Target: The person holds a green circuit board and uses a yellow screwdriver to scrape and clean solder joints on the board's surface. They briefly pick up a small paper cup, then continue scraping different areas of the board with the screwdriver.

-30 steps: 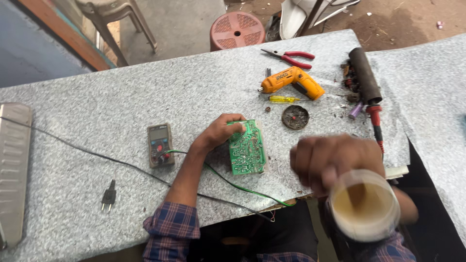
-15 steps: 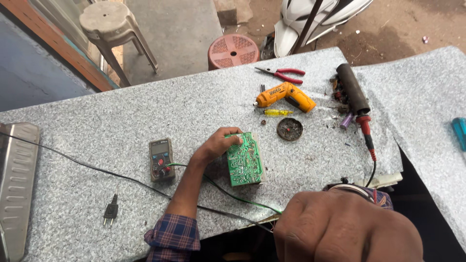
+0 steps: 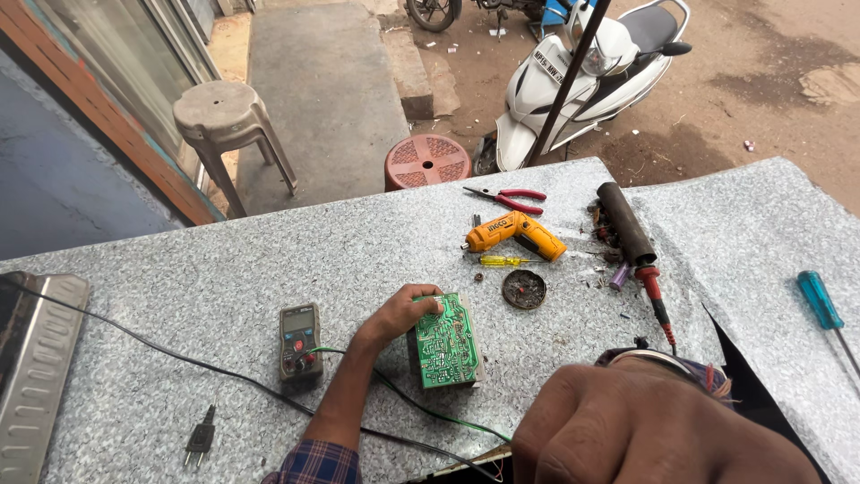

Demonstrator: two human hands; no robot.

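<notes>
Fingers of the left hand (image 3: 405, 314) are curled over the top left corner of the green circuit board (image 3: 445, 341), pinning it solder side up on the grey speckled table (image 3: 224, 278), and I read this as a steadying hold during bench work on the board. Just left of it sits the multimeter (image 3: 299, 342), with a green wire (image 3: 421, 408) trailing off toward me. My right hand (image 3: 645, 426) is up close to the camera, knuckles showing, fingers folded shut; whether anything sits inside, I cannot tell. Soldering iron (image 3: 652, 291), orange electric screwdriver (image 3: 515, 235) and red pliers (image 3: 506, 199) lie well right of the board. Reaching any of them calls for that right hand, with the board kept pinned.
</notes>
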